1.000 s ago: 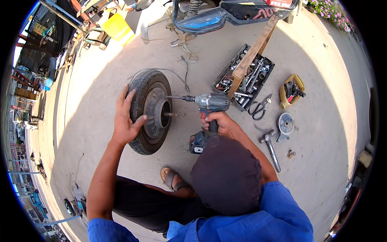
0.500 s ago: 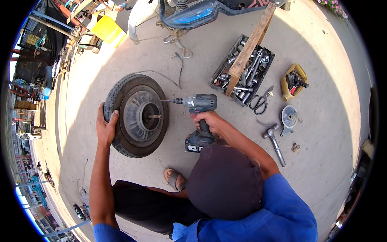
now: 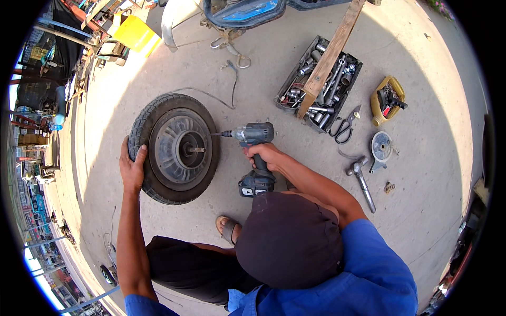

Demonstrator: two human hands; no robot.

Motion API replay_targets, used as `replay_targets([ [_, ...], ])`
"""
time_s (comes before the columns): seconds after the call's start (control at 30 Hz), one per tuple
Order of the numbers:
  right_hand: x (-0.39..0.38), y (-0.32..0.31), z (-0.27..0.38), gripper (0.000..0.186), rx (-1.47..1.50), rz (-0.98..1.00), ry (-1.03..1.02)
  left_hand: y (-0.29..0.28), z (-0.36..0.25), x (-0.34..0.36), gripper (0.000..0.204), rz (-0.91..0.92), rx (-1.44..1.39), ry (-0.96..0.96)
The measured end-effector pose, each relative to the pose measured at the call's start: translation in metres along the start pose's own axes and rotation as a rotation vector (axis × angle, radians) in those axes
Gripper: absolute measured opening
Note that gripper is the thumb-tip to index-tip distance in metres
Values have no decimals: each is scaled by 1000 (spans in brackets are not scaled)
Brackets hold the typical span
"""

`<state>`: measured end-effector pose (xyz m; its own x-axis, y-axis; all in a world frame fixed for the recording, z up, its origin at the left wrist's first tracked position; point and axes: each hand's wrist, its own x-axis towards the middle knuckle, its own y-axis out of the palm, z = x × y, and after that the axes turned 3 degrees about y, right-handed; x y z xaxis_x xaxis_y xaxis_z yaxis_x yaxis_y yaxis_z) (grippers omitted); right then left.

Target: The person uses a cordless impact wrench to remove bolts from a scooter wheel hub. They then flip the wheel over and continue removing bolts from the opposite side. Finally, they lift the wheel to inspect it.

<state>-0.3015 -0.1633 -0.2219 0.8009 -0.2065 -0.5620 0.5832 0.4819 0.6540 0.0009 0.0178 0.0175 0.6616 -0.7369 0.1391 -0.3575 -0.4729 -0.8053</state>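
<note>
A scooter wheel point(image 3: 167, 171) with a black tyre and a grey metal hub stands before me, its axle stub point(image 3: 197, 150) pointing right. My left hand point(image 3: 133, 167) grips the tyre's left side, thumb over the sidewall and fingers behind the tread. In my right hand point(image 3: 264, 156) is a cordless drill point(image 3: 256, 134), held by its handle above the black battery. Its long thin bit points left and reaches the right side of the wheel. Whether the tip touches the hub's rim cannot be made out.
Right of the wheel lie an open toolbox point(image 3: 322, 120) of sockets and wrenches with a wooden handle, scissors point(image 3: 343, 130), a cut yellow container point(image 3: 377, 117) with tools, a round metal plate point(image 3: 380, 146) and a hammer-like tool point(image 3: 363, 189). A cable point(image 3: 211, 97) trails behind the wheel; scooter bodywork point(image 3: 247, 15) stands beyond.
The drill and the wheel have shifted slightly left, with both hands keeping their hold. The camera view has moved a little too.
</note>
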Motion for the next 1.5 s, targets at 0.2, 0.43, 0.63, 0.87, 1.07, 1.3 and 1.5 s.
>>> replay_targets([
  [0.2,-1,13,7,14,-7,-49,27,0,6,-1,77,-10,22,-6],
  [0.43,9,10,1,15,-11,-23,17,-1,8,0,78,-1,19,15],
  [0.63,13,10,-1,15,-12,-31,39,0,5,-2,78,-1,-21,-11],
  [0.87,16,12,3,15,-146,-108,33,0,3,-1,77,-7,-1,0],
  [1.07,18,18,14,12,-371,-158,-162,3,-3,1,77,17,-79,-4],
  [1.3,7,32,26,13,15,-88,121,-1,9,1,77,16,-62,-15],
  [1.5,8,37,23,13,-14,-89,69,-1,8,1,75,22,-69,-9],
])
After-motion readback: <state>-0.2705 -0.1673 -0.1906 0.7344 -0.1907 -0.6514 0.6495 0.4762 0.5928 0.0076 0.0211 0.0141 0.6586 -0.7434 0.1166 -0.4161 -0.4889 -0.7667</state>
